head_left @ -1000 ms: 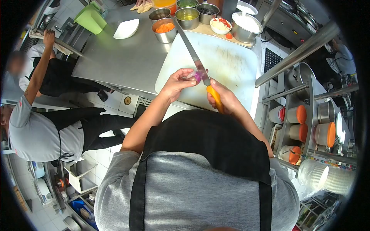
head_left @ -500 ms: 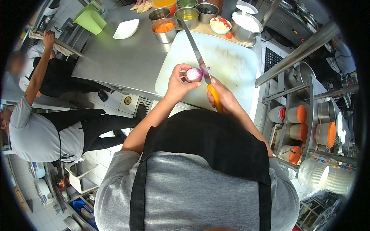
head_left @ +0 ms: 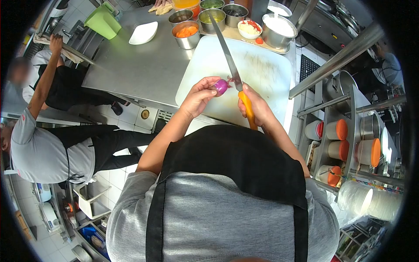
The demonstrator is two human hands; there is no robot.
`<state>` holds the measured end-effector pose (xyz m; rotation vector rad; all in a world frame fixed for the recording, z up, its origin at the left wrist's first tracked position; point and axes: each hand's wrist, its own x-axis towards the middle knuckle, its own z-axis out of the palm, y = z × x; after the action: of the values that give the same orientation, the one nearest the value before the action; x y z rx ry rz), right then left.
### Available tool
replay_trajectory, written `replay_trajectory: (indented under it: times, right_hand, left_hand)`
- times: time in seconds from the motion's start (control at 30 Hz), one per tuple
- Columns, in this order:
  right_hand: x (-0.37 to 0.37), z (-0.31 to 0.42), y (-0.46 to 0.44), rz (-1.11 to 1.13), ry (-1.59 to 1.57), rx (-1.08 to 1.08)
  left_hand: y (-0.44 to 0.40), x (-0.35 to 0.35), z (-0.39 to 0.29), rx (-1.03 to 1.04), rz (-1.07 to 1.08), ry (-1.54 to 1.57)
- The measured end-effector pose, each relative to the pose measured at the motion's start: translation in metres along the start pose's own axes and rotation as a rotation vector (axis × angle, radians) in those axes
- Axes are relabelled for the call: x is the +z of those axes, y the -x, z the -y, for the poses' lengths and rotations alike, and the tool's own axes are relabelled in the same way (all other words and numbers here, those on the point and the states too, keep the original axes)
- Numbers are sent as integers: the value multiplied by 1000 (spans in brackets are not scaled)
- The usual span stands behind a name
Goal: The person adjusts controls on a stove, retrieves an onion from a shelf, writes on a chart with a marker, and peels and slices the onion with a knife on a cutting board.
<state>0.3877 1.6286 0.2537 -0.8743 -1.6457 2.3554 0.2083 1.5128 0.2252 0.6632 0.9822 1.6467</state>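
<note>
A small purple onion (head_left: 221, 86) is held in the fingers of my left hand (head_left: 200, 94), above the left part of the white cutting board (head_left: 266, 72). My right hand (head_left: 256, 106) grips the yellow handle of a long knife (head_left: 228, 56). Its blade points up and to the left, towards the metal containers. A bit of reddish peel (head_left: 230, 80) shows between the onion and the blade.
Metal containers, one with orange pieces (head_left: 187, 36), and a bowl of chopped food (head_left: 250, 29) line the board's far edge. On the steel table (head_left: 131, 72) sit a white dish (head_left: 143, 33) and a green container (head_left: 103, 21). Two people stand at the left; another person's hand shows at the top.
The onion has turned in my left hand; its pale cut face showed half a second ago and its purple side shows now. The knife has shifted slightly right with my right hand.
</note>
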Motion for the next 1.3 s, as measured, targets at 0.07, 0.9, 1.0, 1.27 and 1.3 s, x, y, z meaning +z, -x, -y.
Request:
replay_trajectory:
  times: [0.07, 0.9, 1.0, 1.27, 1.3]
  right_hand:
    - [-5, -2, -2, 15, -28, 1]
    - [18, -1, 12, 72, 106, -105]
    - [10, -9, 6, 32, 48, -53]
    - [-12, -17, -1, -3, -134, 122]
    - [-11, -15, 2, 11, -174, 108]
  left_hand:
    - [1, -1, -2, -36, 55, 74]
    - [-3, 2, 13, -85, -129, 137]
    - [-1, 2, 9, -81, -88, 148]
    - [4, -5, -1, -40, 66, 323]
    - [4, -6, 0, -40, 57, 303]
